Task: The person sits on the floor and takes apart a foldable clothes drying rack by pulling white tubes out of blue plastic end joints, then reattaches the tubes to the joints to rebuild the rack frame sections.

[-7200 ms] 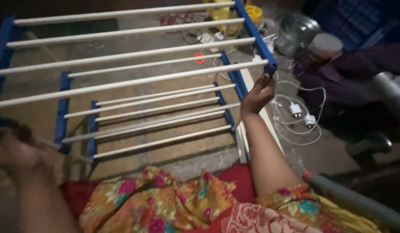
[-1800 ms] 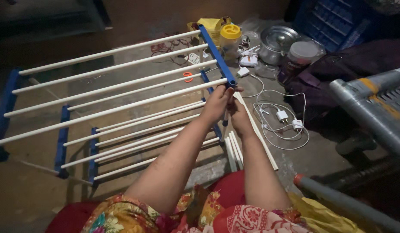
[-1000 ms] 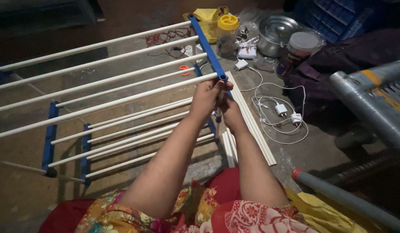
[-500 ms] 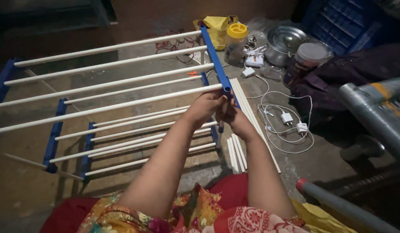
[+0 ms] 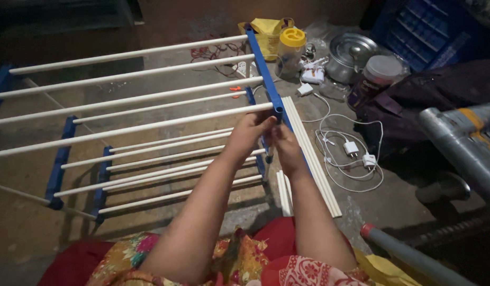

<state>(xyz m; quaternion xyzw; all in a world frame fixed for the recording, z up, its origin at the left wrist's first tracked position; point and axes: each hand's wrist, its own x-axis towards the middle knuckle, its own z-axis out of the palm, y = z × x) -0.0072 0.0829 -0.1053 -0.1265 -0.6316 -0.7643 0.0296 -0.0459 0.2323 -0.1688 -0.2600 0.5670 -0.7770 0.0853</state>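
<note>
A rack of long white rods (image 5: 134,127) set into blue plastic side bars (image 5: 265,69) stands on the floor before me. Both my hands meet at the near right corner of the upper tier. My left hand (image 5: 248,132) grips the end of the front white rod where it enters the blue bar. My right hand (image 5: 285,148) holds the blue bar's end just beside it. Loose white rods (image 5: 311,159) lie on the floor to the right of the rack.
White chargers and cables (image 5: 356,153) lie on the floor at right. Behind them stand a yellow-lidded jar (image 5: 290,50), a steel pot (image 5: 351,55), a dark jar with a white lid (image 5: 374,79) and a blue crate (image 5: 430,32). Grey pipes (image 5: 462,148) lie at far right.
My left hand came from the far left to join the right at the rack's corner. Over the last second both hands stay at that corner; only the view shifts slightly.
</note>
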